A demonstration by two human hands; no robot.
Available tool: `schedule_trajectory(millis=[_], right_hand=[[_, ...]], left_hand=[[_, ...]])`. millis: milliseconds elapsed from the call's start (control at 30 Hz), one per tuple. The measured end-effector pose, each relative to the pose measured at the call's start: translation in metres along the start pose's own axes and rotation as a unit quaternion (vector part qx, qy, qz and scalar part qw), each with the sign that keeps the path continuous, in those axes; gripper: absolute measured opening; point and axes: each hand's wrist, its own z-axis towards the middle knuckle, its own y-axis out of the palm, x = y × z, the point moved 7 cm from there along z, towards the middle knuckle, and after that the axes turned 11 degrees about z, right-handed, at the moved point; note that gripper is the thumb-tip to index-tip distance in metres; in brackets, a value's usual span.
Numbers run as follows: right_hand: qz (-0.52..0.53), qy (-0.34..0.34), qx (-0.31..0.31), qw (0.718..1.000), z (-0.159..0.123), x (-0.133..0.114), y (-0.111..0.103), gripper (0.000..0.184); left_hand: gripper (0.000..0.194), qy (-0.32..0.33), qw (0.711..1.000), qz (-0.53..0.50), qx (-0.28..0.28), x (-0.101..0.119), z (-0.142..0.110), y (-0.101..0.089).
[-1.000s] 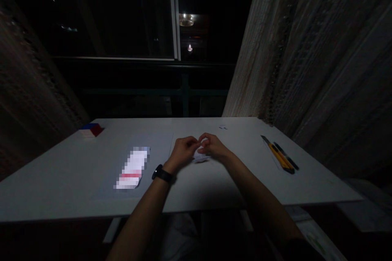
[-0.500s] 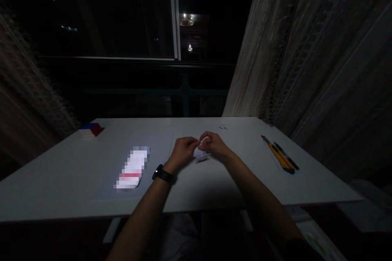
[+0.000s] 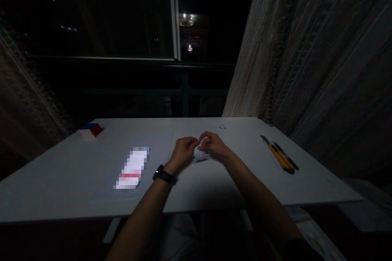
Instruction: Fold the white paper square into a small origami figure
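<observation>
A small piece of white paper (image 3: 200, 154) is between my two hands, just above the middle of the table (image 3: 211, 189). My left hand (image 3: 184, 151), with a dark watch (image 3: 163, 174) on its wrist, pinches the paper's upper left side between thumb and fingers. From the right, my right hand (image 3: 213, 144) has its thumb and curled index finger closed on the paper's upper edge. The fingertips of both hands nearly meet. Part of the paper is hidden behind the fingers, and the dim light blurs its shape.
On the left, a lit phone (image 3: 132, 168) lies on a large white sheet (image 3: 162, 142). A blue, red and white cube (image 3: 91, 130) sits at the far left. A yellow utility knife (image 3: 278, 155) and a black pen (image 3: 286, 155) lie right. Small paper scraps (image 3: 223, 127) rest near the back edge.
Almost nothing differs. My hands stay in the same place, with the fingers and the paper between them shifting only very slightly.
</observation>
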Motion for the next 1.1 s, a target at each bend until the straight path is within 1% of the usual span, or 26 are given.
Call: schedule_trajectory(millis=[100,233,367,533,667,833,967,1100], right_hand=[[-0.004,-0.016,-0.006,1.0,0.0,-0.001,0.0,0.037],[-0.022,-0.038,-0.017,0.999,0.0,-0.005,-0.001,0.036],[-0.046,-0.051,-0.024,0.997,-0.001,-0.01,-0.002,0.035],[-0.078,-0.054,-0.015,0.995,0.0,-0.01,-0.003,0.035],[-0.076,-0.07,0.003,0.995,0.002,-0.009,-0.004,0.034],[-0.074,-0.11,0.016,0.991,0.003,-0.013,-0.004,0.034],[-0.093,-0.145,0.029,0.985,0.002,-0.02,-0.003,0.033],[-0.095,-0.153,0.04,0.983,0.001,-0.023,-0.001,0.032]], left_hand=[[0.022,-0.008,1.0,-0.009,-0.002,-0.002,0.001,0.001],[0.027,-0.044,0.998,-0.048,-0.012,-0.007,0.002,0.003],[0.033,-0.054,0.997,-0.039,-0.031,-0.008,0.002,0.004],[0.03,0.002,0.999,0.017,-0.027,-0.001,0.0,0.002],[0.026,0.05,0.997,0.058,0.014,0.006,-0.001,-0.003],[0.02,0.109,0.987,0.098,0.062,0.015,-0.004,-0.01],[0.018,0.133,0.98,0.119,0.084,0.017,-0.006,-0.013],[0.018,0.144,0.976,0.134,0.095,0.018,-0.007,-0.015]])
